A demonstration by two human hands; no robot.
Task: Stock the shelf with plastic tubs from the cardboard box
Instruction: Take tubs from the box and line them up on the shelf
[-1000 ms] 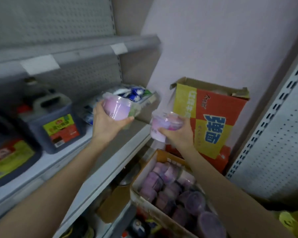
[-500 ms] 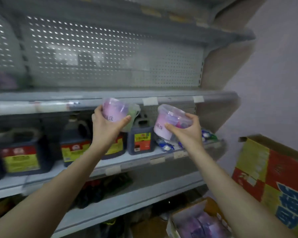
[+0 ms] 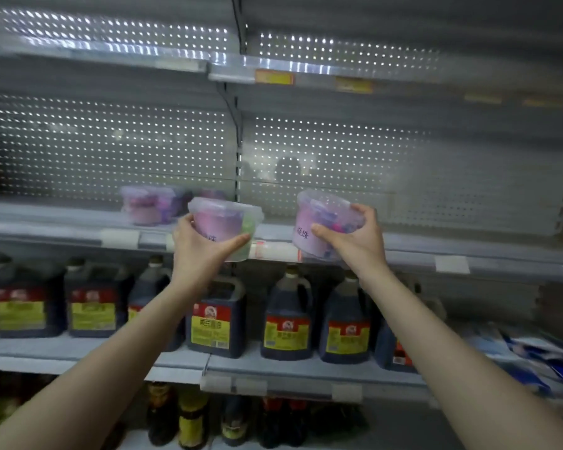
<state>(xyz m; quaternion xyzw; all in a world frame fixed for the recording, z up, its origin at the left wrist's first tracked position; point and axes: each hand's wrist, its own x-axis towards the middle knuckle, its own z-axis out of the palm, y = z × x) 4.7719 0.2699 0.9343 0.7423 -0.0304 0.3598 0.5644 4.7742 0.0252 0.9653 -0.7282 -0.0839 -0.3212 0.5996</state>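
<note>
Left hand (image 3: pixel 202 251) is wrapped round a lilac plastic tub (image 3: pixel 223 222), thumb across its front; tub is held near upright. Right hand (image 3: pixel 351 241) is clasped on a 2nd lilac tub (image 3: pixel 319 219), which is tilted, lid towards upper left. Both tubs are held apart from each other in front of the grey shelf edge (image 3: pixel 420 251). More tubs (image 3: pixel 150 204), blurred, are seen on that shelf behind the left one. Dark jugs (image 3: pixel 215 319) with red-yellow labels are lined up on the shelf below.
</note>
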